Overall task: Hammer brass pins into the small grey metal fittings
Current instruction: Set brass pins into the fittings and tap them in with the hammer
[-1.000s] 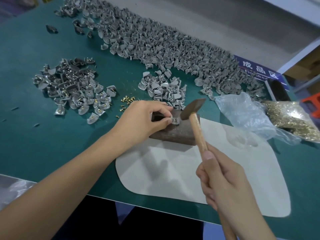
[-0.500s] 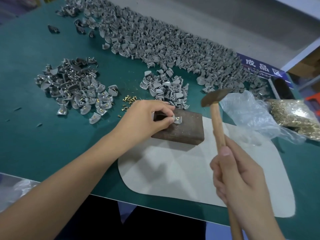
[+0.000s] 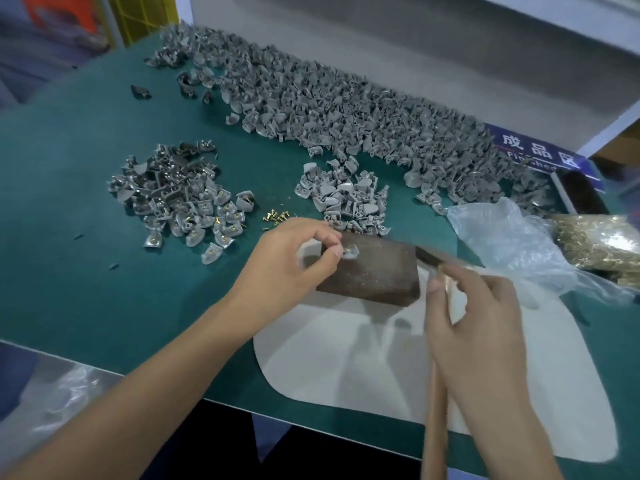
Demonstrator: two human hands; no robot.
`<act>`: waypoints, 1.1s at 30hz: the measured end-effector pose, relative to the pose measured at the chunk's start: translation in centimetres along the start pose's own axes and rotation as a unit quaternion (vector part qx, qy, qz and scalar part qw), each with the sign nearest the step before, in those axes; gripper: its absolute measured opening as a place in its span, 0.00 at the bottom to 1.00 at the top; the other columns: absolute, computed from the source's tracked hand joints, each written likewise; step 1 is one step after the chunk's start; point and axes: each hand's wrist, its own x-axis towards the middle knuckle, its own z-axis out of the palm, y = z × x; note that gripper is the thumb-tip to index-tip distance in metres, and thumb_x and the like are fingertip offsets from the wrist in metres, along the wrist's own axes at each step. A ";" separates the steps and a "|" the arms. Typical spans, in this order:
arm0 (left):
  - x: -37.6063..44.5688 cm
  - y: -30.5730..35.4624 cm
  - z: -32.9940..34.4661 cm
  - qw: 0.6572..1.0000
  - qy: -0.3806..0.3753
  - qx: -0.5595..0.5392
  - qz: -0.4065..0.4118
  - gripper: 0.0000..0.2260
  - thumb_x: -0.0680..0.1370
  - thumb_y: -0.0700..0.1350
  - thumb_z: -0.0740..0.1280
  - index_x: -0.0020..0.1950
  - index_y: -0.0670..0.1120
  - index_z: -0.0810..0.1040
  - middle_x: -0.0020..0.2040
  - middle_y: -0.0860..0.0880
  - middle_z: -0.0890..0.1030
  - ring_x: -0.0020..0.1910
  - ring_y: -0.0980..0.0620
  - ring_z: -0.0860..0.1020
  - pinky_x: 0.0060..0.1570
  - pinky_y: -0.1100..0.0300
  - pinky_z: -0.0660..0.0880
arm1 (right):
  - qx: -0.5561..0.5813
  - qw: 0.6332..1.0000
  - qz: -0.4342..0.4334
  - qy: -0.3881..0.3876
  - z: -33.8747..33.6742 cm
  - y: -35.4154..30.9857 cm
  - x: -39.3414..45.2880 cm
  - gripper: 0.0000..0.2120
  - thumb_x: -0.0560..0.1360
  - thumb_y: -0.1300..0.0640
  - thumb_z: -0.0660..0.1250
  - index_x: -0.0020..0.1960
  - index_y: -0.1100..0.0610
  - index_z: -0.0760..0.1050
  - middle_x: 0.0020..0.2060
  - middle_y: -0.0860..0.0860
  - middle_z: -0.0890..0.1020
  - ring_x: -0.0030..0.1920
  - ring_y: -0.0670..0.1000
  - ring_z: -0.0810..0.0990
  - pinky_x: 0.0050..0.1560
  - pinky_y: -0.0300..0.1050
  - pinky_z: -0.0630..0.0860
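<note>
Fitting in work: one small grey fitting (image 3: 350, 251) with a brass pin (image 3: 347, 249) seated in it, lying on the near-left top of the dark brown block (image 3: 374, 271). It sits at the tips of the left hand (image 3: 291, 261), just right of the thumb and forefinger.

Left hand: thumb and forefinger curled together, pinching the fitting's left edge; remaining fingers curled above it. The fitting's exact orientation is too small to read; the pin's head shows from above.

Hammer (image 3: 437, 341): wooden handle gripped by the right hand (image 3: 474, 327), fingers wrapped closed around it, thumb laid along the shaft. Long axis runs from the near edge up and away; the head is motion-blurred just right of the block, pointing left toward it.

Stock: loose brass pins (image 3: 277, 216) on the green mat (image 3: 69, 271) left of the left hand; pinned fittings pile (image 3: 180, 199) further left; small unpinned pile (image 3: 346, 202) behind the block; large heap (image 3: 346, 116) along the back. Block rests partly on a pale grey pad (image 3: 485, 393). Clear bag (image 3: 512, 244) and a bag of brass pins (image 3: 602, 244) at right.
</note>
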 end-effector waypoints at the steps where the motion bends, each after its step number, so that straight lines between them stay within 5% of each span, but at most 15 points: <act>1: -0.4 -0.3 -0.5 1.000 0.022 0.011 0.000 0.03 0.78 0.43 0.73 0.46 0.51 0.82 0.53 0.61 0.83 0.62 0.58 0.79 0.65 0.59 0.73 | 0.029 0.998 -0.047 0.004 0.4 -1.0 0.5 0.17 0.80 0.49 0.64 0.65 0.52 0.81 0.55 0.53 0.77 0.58 0.57 0.76 0.60 0.54 0.74; 6: -1.6 -1.8 -4.7 0.987 0.121 0.105 -0.028 0.04 0.77 0.45 0.74 0.47 0.52 0.81 0.55 0.60 0.81 0.64 0.62 0.74 0.67 0.69 0.64 | 0.067 0.974 -0.211 -0.034 4.3 -5.8 2.6 0.10 0.80 0.55 0.67 0.58 0.53 0.84 0.49 0.48 0.82 0.53 0.54 0.76 0.54 0.52 0.72; 10: -2.8 -3.0 -7.5 0.972 0.151 0.173 -0.050 0.03 0.77 0.46 0.74 0.46 0.50 0.82 0.56 0.57 0.82 0.66 0.56 0.73 0.70 0.55 0.68 | 0.049 0.954 -0.277 -0.102 7.5 -9.0 4.2 0.07 0.79 0.58 0.69 0.55 0.53 0.84 0.48 0.50 0.83 0.54 0.57 0.76 0.58 0.56 0.73; 20: -3.6 -3.6 -7.8 0.925 0.173 0.309 -0.134 0.03 0.76 0.49 0.73 0.46 0.53 0.80 0.65 0.54 0.78 0.77 0.50 0.62 0.73 0.52 0.58 | -0.099 0.925 -0.341 -0.134 11.3 -11.7 5.2 0.12 0.80 0.44 0.68 0.61 0.43 0.80 0.53 0.46 0.83 0.58 0.53 0.77 0.60 0.52 0.66; 33: -3.7 -3.4 -7.6 0.925 0.163 0.332 -0.084 0.08 0.77 0.46 0.72 0.55 0.48 0.79 0.68 0.48 0.76 0.78 0.45 0.61 0.75 0.47 0.62 | -0.133 0.889 -0.412 -0.151 12.2 -13.4 5.1 0.10 0.83 0.50 0.63 0.55 0.46 0.83 0.52 0.46 0.80 0.58 0.53 0.77 0.51 0.48 0.70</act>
